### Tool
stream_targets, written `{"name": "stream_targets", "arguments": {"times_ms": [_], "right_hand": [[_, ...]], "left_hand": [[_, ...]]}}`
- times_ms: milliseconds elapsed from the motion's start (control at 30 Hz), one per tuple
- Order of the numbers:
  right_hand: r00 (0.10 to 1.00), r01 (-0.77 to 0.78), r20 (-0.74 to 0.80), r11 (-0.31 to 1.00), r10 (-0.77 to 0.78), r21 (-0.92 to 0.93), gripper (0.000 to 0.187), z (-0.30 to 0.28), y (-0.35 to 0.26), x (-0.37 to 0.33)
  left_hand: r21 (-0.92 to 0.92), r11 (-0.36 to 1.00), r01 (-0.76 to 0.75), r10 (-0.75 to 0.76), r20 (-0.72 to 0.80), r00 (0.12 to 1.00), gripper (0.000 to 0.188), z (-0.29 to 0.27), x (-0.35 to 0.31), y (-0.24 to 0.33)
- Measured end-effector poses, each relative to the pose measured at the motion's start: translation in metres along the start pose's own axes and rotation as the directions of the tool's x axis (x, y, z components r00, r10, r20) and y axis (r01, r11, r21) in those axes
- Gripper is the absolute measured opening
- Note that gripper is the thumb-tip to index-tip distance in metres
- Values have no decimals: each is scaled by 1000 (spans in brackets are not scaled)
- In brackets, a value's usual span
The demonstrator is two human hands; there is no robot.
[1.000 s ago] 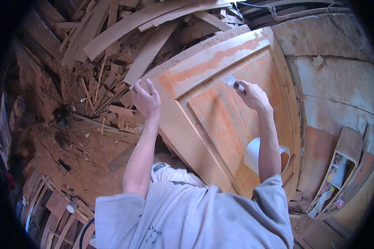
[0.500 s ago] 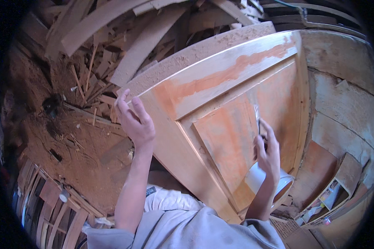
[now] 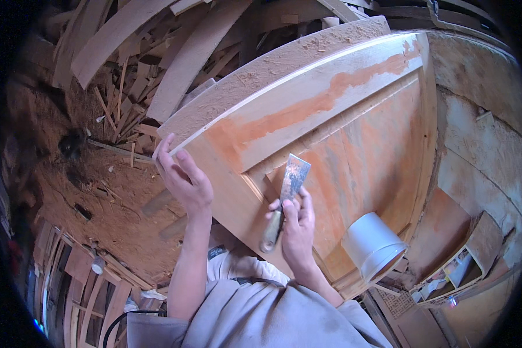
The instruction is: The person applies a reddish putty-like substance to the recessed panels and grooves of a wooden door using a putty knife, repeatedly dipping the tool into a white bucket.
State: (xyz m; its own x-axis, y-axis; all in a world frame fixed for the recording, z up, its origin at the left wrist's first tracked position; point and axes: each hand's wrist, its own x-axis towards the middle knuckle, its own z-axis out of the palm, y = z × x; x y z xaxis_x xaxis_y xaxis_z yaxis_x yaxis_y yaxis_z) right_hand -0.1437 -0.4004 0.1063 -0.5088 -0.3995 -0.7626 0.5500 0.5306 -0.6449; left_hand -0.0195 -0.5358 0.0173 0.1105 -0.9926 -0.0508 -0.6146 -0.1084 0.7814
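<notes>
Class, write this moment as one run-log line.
left hand: at corner of wooden panel, contact unclear; right hand: grips scraper, blade pointing away; panel: orange smears; white bucket: on panel

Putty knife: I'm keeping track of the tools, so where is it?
In the head view, the putty knife is held in the right hand, near the picture's middle, left of the white bucket.

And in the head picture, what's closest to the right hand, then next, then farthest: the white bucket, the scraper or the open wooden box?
1. Scraper: nearest, held in the right hand.
2. White bucket: next, off to the hand's right.
3. Open wooden box: farthest, beyond the bucket, near the picture's right side.
</notes>
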Motion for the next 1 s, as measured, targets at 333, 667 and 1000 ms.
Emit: {"name": "stream_targets", "arguments": {"times_ms": [333,667,1000], "right_hand": [[962,-260,148,599,231,757,35,72,-2,30],[997,65,22,978,-71,198,28,50,-15,27],[939,336,344,-271,20,-902,27,-76,-193,55]], "left_hand": [[17,1000,-14,15,-33,999,46,5,1,6],[24,1000,0,1,-40,999,42,9,-4,0],[53,998,-19,21,-38,999,42,5,-2,3]]}}
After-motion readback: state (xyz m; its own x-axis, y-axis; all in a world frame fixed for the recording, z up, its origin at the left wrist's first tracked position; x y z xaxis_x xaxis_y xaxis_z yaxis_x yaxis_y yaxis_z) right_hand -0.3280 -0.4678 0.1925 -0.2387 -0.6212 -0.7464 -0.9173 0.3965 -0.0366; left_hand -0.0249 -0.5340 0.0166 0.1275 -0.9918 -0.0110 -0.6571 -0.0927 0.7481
